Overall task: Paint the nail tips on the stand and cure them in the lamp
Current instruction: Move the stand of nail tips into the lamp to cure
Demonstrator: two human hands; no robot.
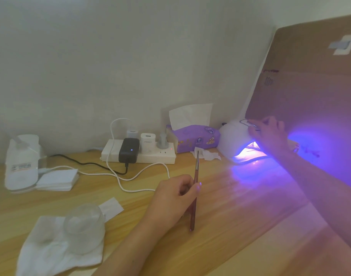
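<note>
My left hand (176, 196) rests on the wooden table (240, 206) and pinches a thin reddish-brown nail brush (196, 176), tip pointing away toward the wall. At the right, the white curing lamp (233, 138) is lit, casting violet light onto the table. My right hand (270, 132) rests on top of the lamp, fingers touching its upper surface. Something pale lies inside the glowing opening (250, 151); whether it is the nail tip stand is unclear.
A purple tissue pack (196, 139) stands left of the lamp, a white power strip (138, 154) with plugs and cables beside it. A cardboard sheet (313, 86) leans at the right. A clear glass (85, 226) on white cloth sits front left, with wipes (57, 179) and a bottle (21, 162).
</note>
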